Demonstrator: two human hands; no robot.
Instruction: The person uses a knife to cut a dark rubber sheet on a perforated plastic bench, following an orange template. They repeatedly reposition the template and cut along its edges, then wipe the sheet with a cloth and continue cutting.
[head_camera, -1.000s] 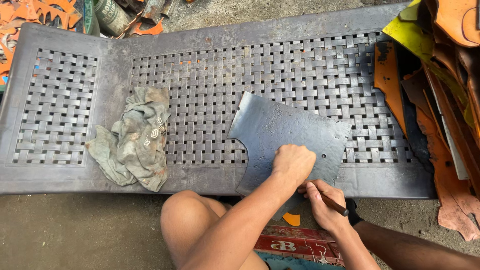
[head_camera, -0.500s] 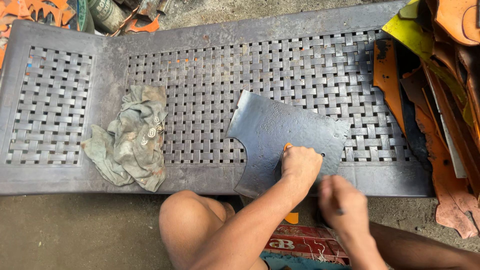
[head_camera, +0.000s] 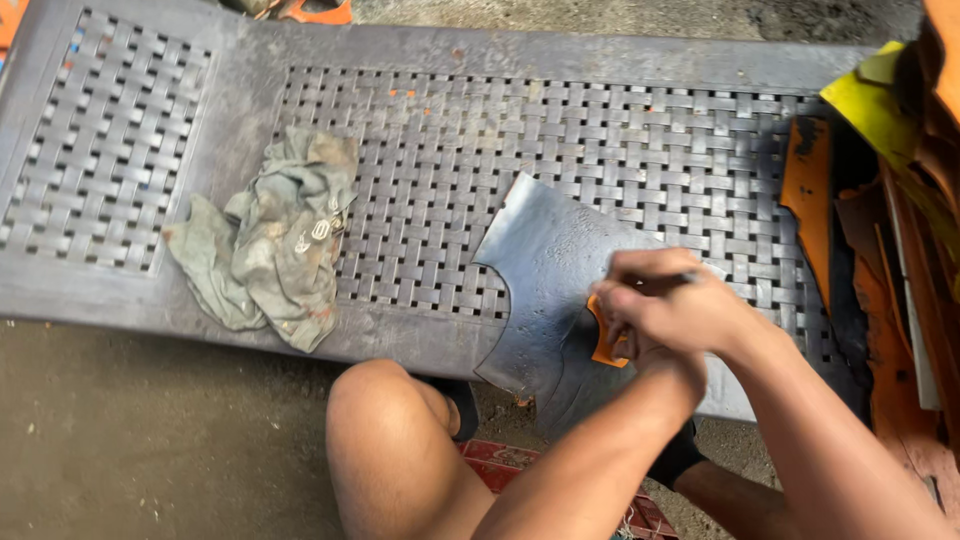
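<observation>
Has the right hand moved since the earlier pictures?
Yes. The right hand went up from below the bench edge onto the grey sheet.

A crumpled rag (head_camera: 268, 238) lies left on the woven table (head_camera: 560, 130); a metal sheet (head_camera: 545, 270) overhangs its near edge, right of the rag, with scrap pieces (head_camera: 880, 230), apparently stacked, at far right.

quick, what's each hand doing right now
Left hand: mostly hidden under the right; presses on the grey sheet by an orange piece; grip cannot be told.
Right hand: closed on a thin dark tool.
</observation>
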